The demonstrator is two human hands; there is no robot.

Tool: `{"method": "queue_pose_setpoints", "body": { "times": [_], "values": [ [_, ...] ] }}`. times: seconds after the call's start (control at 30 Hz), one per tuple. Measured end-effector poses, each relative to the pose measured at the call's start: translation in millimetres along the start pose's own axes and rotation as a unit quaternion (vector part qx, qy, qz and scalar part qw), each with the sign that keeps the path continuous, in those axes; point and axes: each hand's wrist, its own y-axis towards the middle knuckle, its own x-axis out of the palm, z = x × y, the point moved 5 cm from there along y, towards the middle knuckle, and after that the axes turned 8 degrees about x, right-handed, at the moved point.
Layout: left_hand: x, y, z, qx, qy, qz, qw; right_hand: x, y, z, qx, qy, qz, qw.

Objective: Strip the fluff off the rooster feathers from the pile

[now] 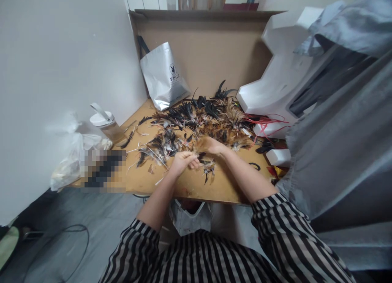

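Note:
Brown and black feathers [183, 113] lie in heaps across the middle and back of the wooden table [180, 187]. Near the front of these heaps, my left hand [184, 160] has its fingers pinched together at the lower end of a brownish feather bunch [200, 145]. My right hand [214, 145] is closed on the upper part of the same bunch, touching it from the right. A small loose feather tuft [209, 168] lies on the table just below my hands. The fingertips of my right hand are partly hidden by feathers.
A silver bag [163, 76] leans at the back left. A lidded clear container [107, 125] and a plastic bag [72, 156] stand at the left. Red strings [269, 121], black scissors [266, 147] and white foam pieces [283, 66] are at the right, beside a grey cloth [339, 140].

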Motion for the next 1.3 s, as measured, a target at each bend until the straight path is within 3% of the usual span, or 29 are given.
{"method": "queue_pose_setpoints", "body": {
  "times": [0.03,0.13,0.23,0.3,0.4,0.47,0.57,0.63,0.73,0.83,0.9,1.0,1.1,1.2,1.3],
  "values": [
    [-4.9,1.7,-1.5,-0.003,-0.019,0.041,0.999,-2.0,-2.6,8.6,0.019,0.031,0.062,0.997],
    [-15.9,5.6,-10.1,-0.021,-0.071,0.13,0.989,7.0,-13.9,20.9,0.058,0.035,0.152,0.986],
    [-19.7,7.2,-16.3,-0.036,-0.076,0.157,0.984,20.0,-27.7,5.4,0.02,-0.088,0.213,0.973],
    [-20.7,6.4,-16.9,-0.036,-0.052,0.166,0.984,31.1,-36.9,-15.1,-0.026,-0.217,0.232,0.948],
    [-18.2,4.8,-13.0,-0.008,0.039,0.135,0.99,47.9,-44.3,-41.5,-0.028,-0.39,0.213,0.895],
    [-14.2,3.2,-8.9,0.032,0.131,0.101,0.986,55.7,-42.9,-53.8,-0.018,-0.469,0.164,0.868],
    [-4.1,-0.6,-7.3,0.065,0.212,0.042,0.974,50.3,-32.7,-60.1,0.003,-0.516,0.084,0.853],
    [4.9,-3.1,-8.7,0.055,0.173,-0.006,0.983,32.8,-23.5,-55.7,0.017,-0.482,0.06,0.874],
    [12.3,-4.7,-5.0,0.052,0.091,-0.028,0.994,4.3,-12.6,-36.6,0.021,-0.313,0.042,0.948],
    [5.9,-1.7,-1.4,0.045,0.028,0.031,0.998,-2.2,-9.9,-9.1,0.025,-0.117,0.024,0.993],
    [-2.4,0.9,-3.2,0.028,-0.013,0.091,0.995,0.4,-13.6,6.0,0.038,-0.056,0.103,0.992],
    [-9.5,3.7,-10.4,-0.002,-0.072,0.142,0.987,15.1,-27.6,10.1,0.042,-0.106,0.232,0.966],
    [-10.0,4.2,-15.7,-0.018,-0.063,0.143,0.988,37.1,-41.5,-12.6,0.004,-0.267,0.28,0.922],
    [-7.7,2.5,-15.3,-0.002,0.024,0.113,0.993,54.5,-43.6,-38.0,-0.004,-0.429,0.228,0.874],
    [-1.7,-0.6,-13.7,0.016,0.119,0.051,0.991,53.3,-35.5,-51.7,0.0,-0.498,0.139,0.856]
  ]
}}
